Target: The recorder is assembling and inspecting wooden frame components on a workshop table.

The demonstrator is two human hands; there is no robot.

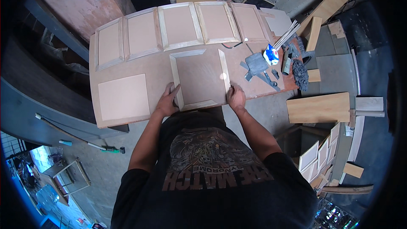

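Note:
Pale wooden moulding strips lie as a loose square near the table's front edge. The left strip [177, 80] and the right strip [224, 70] run away from me. A near strip [199, 105] and a far strip [188, 54] lie between them, with gaps at their right ends. My left hand [167, 101] is closed at the left strip's near end, its thumb against the wood. At the right strip's near end, my right hand [236, 96] has its fingers curled on the outer edge; its fingertips are partly hidden.
Several framed panels [178, 25] line the table's far side. A plain board [124, 97] lies left. At right are a flat grey block [257, 63], a blue-and-white pack [271, 54], thin sticks [286, 36] and a dark crumpled cloth [300, 75]. A plywood piece [318, 107] stands beyond the table.

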